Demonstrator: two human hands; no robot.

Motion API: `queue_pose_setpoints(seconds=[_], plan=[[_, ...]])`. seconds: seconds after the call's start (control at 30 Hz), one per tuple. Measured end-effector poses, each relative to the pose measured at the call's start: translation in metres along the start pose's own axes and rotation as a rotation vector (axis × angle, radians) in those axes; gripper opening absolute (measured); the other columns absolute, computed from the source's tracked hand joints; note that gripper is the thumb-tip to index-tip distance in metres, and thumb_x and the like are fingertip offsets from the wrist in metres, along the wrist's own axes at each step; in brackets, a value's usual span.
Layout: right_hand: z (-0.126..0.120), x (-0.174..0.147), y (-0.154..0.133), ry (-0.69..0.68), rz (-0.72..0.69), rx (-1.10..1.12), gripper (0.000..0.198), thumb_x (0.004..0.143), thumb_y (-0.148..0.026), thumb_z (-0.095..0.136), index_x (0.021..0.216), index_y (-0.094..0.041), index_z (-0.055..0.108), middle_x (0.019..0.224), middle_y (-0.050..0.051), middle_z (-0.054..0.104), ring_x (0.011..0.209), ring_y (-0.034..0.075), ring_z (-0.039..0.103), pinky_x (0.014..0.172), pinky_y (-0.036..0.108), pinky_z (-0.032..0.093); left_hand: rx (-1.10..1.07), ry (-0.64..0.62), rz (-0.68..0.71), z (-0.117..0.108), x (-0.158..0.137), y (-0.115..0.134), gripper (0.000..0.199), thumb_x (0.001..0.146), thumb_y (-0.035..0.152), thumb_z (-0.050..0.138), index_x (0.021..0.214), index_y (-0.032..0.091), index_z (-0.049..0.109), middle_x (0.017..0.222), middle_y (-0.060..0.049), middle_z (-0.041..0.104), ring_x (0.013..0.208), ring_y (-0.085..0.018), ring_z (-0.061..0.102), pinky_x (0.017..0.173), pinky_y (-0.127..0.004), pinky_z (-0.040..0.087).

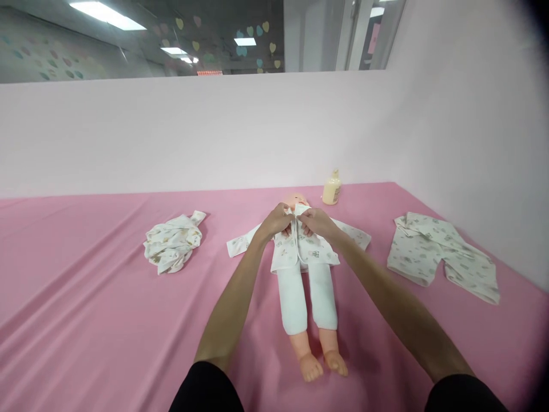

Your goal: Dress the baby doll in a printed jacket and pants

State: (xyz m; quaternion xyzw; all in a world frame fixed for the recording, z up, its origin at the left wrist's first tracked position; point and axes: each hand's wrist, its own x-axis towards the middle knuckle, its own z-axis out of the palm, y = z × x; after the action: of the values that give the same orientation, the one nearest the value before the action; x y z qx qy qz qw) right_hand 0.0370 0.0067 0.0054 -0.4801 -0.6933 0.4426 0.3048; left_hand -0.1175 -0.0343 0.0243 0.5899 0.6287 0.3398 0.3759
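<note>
A baby doll (325, 309) lies on its back in the middle, feet toward me, with its head mostly hidden behind my hands. It wears a white printed baby jacket (315, 252) whose sleeves spread out to both sides. My left hand (277, 220) pinches the jacket's front edge near the neck. Close beside it, my right hand (316, 222) pinches the opposite front edge. The two edges meet along the chest, and a gap shows lower down. Whether a fastener is between my fingers cannot be made out.
Pink cloth (107, 343) with creases covers the surface. A crumpled printed garment (174, 243) lies left, and printed baby pants (441, 254) lie spread at right. A pale yellow pump bottle (331, 189) stands beyond the doll's head. White walls (193, 131) border the back and right.
</note>
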Motion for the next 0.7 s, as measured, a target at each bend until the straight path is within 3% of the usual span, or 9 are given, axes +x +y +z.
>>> queue_pose_setpoints(seconds=[0.07, 0.13, 0.27, 0.37, 0.53, 0.7], plan=[[-0.001, 0.003, 0.005, 0.092, -0.006, -0.08, 0.016, 0.087, -0.033, 0.058, 0.084, -0.018, 0.057, 0.073, 0.004, 0.065, 0.059, 0.018, 0.064, 0.057, 0.03, 0.052, 0.067, 0.077, -0.028, 0.0, 0.004, -0.003, 0.062, 0.086, 0.032, 0.056, 0.139, 0.013, 0.032, 0.073, -0.004, 0.065, 0.064, -0.02, 0.063, 0.055, -0.027, 0.048], [0.001, 0.009, 0.007, 0.191, -0.019, -0.153, 0.019, 0.086, -0.036, 0.059, 0.091, -0.017, 0.059, 0.085, 0.008, 0.068, 0.077, 0.022, 0.067, 0.07, 0.033, 0.052, 0.184, 0.171, -0.045, 0.003, 0.008, -0.005, 0.061, 0.085, 0.038, 0.058, 0.136, 0.013, 0.038, 0.087, -0.01, 0.069, 0.077, -0.023, 0.066, 0.061, -0.028, 0.047], [0.013, 0.022, 0.007, 0.313, -0.05, -0.334, 0.03, 0.083, -0.04, 0.06, 0.101, -0.016, 0.062, 0.111, 0.014, 0.066, 0.111, 0.03, 0.059, 0.094, 0.04, 0.045, 0.375, 0.229, -0.035, 0.007, 0.018, -0.008, 0.027, 0.084, 0.034, 0.055, 0.104, 0.016, 0.061, 0.107, -0.015, 0.07, 0.098, -0.027, 0.064, 0.074, -0.031, 0.044], [0.022, 0.028, 0.002, 0.342, -0.037, -0.451, 0.038, 0.084, -0.046, 0.055, 0.106, -0.015, 0.064, 0.119, 0.016, 0.064, 0.113, 0.032, 0.059, 0.093, 0.041, 0.045, 0.384, 0.217, -0.012, 0.006, 0.024, -0.011, 0.021, 0.085, 0.03, 0.051, 0.096, 0.017, 0.063, 0.105, -0.013, 0.071, 0.1, -0.026, 0.063, 0.078, -0.031, 0.043], [0.031, 0.037, -0.01, 0.363, 0.053, -0.504, 0.039, 0.087, -0.046, 0.051, 0.107, -0.014, 0.065, 0.111, 0.017, 0.067, 0.103, 0.033, 0.064, 0.083, 0.041, 0.048, 0.385, 0.238, 0.009, 0.005, 0.03, -0.018, 0.026, 0.087, 0.03, 0.052, 0.107, 0.017, 0.062, 0.112, -0.013, 0.07, 0.101, -0.024, 0.064, 0.08, -0.03, 0.043], [0.026, 0.047, -0.007, 0.35, 0.034, -0.59, 0.03, 0.087, -0.028, 0.049, 0.109, -0.011, 0.062, 0.106, 0.018, 0.067, 0.099, 0.032, 0.064, 0.077, 0.036, 0.045, 0.312, 0.179, 0.009, 0.003, 0.031, -0.023, 0.037, 0.083, 0.041, 0.061, 0.112, 0.019, 0.055, 0.096, -0.008, 0.072, 0.084, -0.021, 0.065, 0.069, -0.027, 0.042]])
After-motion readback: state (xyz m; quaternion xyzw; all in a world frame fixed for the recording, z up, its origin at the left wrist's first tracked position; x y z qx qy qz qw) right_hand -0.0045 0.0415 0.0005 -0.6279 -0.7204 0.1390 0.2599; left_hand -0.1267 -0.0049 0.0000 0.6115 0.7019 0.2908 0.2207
